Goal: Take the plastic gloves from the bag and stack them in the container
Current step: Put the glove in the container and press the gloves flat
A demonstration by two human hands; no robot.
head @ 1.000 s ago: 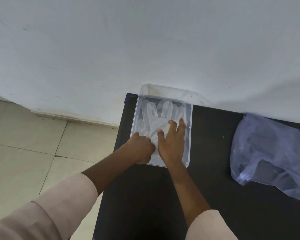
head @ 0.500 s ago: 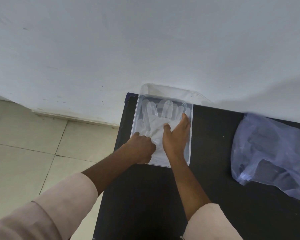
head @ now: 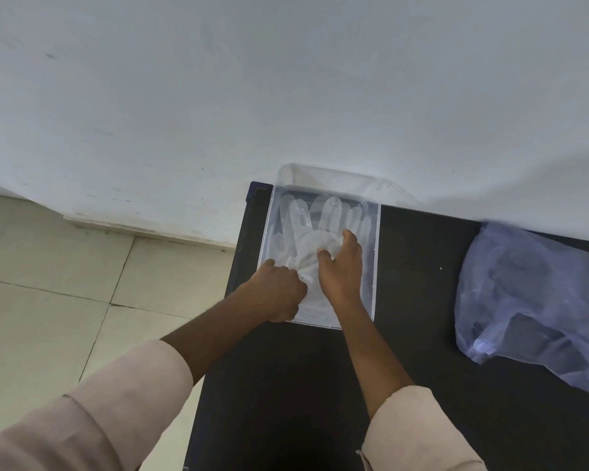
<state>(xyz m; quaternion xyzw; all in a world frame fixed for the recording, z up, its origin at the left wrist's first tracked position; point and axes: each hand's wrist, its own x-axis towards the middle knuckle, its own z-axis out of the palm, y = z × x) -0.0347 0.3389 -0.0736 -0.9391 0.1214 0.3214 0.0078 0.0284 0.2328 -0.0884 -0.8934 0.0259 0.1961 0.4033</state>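
A: Two hands in the container (head: 374, 266). Left hand (head: 279, 290) fisted at the near-left corner, knuckles on the cuff end of the gloves (head: 306, 232); can't tell if it's pinching film or just pinning it. Right hand (head: 342, 270) now curled, fingertips and thumb bunching film at the palm area. Half a second ago it lay flatter and further toward the right wall.

B: So smoothing is over?

A: Looks like it. Flat press turned into a pinch, my read is a tweak to the top layer, or a release about to happen. Glove hasn't left the container.

B: Stack condition?

A: Translucent white, fingers fanned toward the wall (head: 286, 96), lying flat on the tray floor. Layers overlap, count not readable. Crinkled under the right fingertips.

B: Bag?

A: Bluish bag (head: 531, 300) slumped on the black table (head: 415, 334), well apart to the right, untouched. Contents not readable through the film.
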